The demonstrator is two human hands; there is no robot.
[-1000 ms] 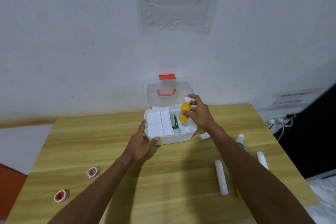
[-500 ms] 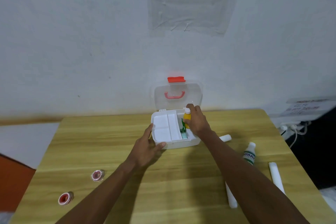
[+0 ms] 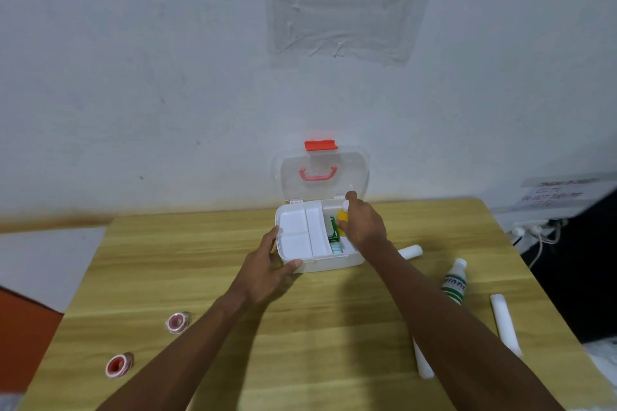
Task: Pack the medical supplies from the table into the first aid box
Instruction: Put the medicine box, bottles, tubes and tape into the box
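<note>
— What is the right hand (image 3: 364, 227) holding?
— Its fingers are closed round a yellow bottle (image 3: 343, 216) with a white cap, held low inside the right compartment of the first aid box (image 3: 320, 260), beside a green packet (image 3: 334, 229).
— And the left hand (image 3: 267, 269)?
— It clasps the box's near-left corner, thumb on the front wall, fingers on the left side.
— Where is the box?
— Near the table's (image 3: 200, 277) far edge, lid (image 3: 354, 173) standing open. A green-labelled bottle (image 3: 454, 280) and white rolls (image 3: 504, 324) lie toward the right edge.
</note>
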